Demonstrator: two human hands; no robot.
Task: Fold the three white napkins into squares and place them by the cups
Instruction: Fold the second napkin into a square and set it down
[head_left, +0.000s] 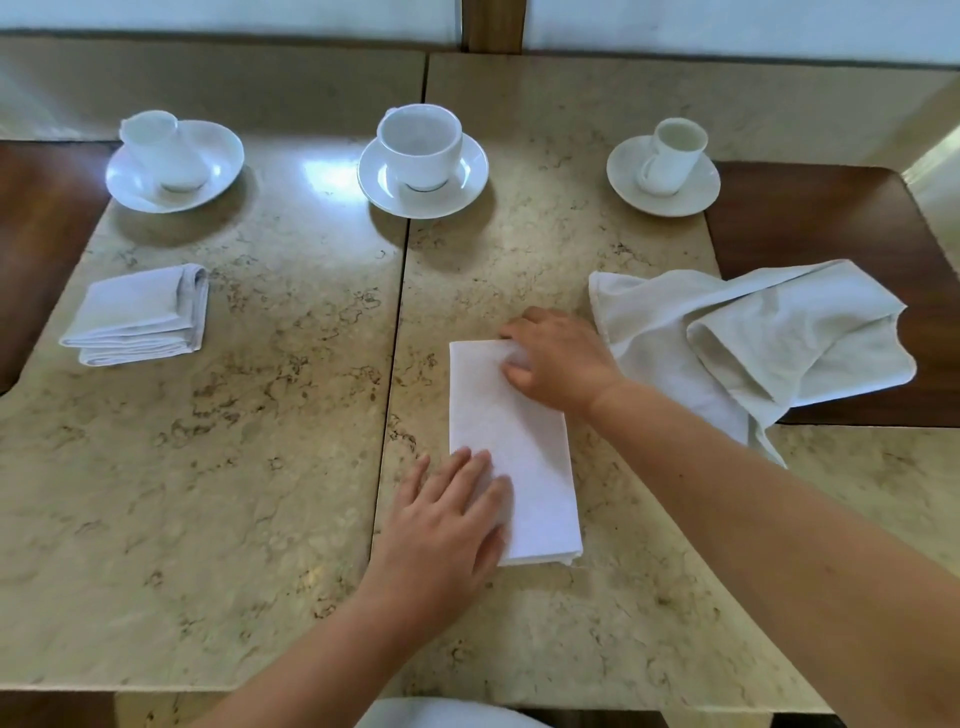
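Observation:
A white napkin folded into a long narrow strip (519, 441) lies in front of me on the marble table (234, 467). My left hand (447, 519) lies flat on its near left part, fingers spread. My right hand (558, 358) presses its far end, fingertips curled at the top edge. A napkin folded into a square (140, 314) rests at the left, below the left cup (163, 150). A loose crumpled napkin (753, 338) lies at the right, below the right cup (672, 156). The middle cup (420, 143) stands on its saucer (467, 176) beyond the strip.
Each of the three white cups stands on a white saucer along the far side. A seam (400, 312) splits the two marble tops. Dark wooden surfaces (810, 218) flank the table at left and right. A wall runs behind.

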